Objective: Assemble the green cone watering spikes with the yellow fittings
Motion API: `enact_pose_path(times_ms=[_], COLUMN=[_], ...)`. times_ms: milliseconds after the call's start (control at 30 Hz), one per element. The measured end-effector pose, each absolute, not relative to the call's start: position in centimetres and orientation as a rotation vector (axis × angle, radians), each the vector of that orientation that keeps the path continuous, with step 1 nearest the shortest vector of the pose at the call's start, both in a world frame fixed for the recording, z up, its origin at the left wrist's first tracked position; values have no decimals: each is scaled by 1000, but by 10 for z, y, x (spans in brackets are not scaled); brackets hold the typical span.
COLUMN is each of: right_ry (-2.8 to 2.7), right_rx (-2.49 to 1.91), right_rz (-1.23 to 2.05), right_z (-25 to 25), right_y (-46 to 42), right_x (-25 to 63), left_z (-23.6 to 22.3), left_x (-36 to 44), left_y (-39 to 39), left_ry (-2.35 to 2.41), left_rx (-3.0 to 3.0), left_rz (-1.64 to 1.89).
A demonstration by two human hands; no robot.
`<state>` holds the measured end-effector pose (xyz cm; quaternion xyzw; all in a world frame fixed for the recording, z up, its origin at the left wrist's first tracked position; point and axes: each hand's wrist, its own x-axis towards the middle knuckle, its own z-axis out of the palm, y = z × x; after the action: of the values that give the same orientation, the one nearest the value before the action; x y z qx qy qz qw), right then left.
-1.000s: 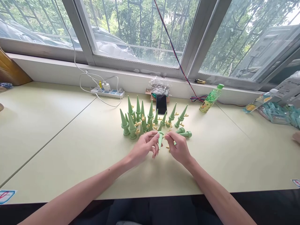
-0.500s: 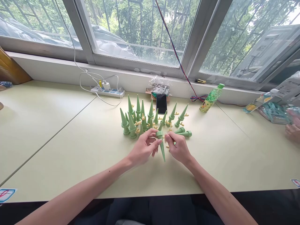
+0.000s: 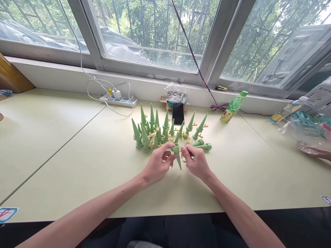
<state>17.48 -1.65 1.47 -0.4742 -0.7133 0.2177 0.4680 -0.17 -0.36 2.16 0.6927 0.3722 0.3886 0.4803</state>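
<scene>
My left hand (image 3: pixel 160 161) is closed on a green plant watering spike (image 3: pixel 176 149), gripping it at the collar with the tip slanting downward and the open end tilted up. Close beside it on the right, my right hand (image 3: pixel 195 160) is pinched around a small yellow valve, mostly hidden by the fingers. Beyond the hands, several green watering spikes (image 3: pixel 145 141) stand point up on the table, many with yellow valves sticking out of their sides. Two more spikes (image 3: pixel 204 147) lie on their sides just past my right hand.
A phone (image 3: pixel 178 113) leans on plastic-wrapped stuff at the back. Behind on the left is a power strip (image 3: pixel 119 100) with white cables. A green-capped bottle (image 3: pixel 234 107) stands back right. Another person's hand (image 3: pixel 317 151) handles a clear plastic bag (image 3: pixel 302 129) at the far right.
The spike in my left hand has tilted, its open end now facing more toward me. My right hand has shifted slightly left. At far right, the other person's hand and the bag moved.
</scene>
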Motion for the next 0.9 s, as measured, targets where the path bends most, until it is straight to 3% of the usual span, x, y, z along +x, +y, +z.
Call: enact_pose_path(times_ms=[900], right_ry=[-1848], right_rx=[-1167], right_rz=[622], right_z=[18], right_y=[-16], right_x=[177], left_z=[26], left_x=[0], left_y=[1], left_ry=[756], left_rx=[1246], left_rz=[830])
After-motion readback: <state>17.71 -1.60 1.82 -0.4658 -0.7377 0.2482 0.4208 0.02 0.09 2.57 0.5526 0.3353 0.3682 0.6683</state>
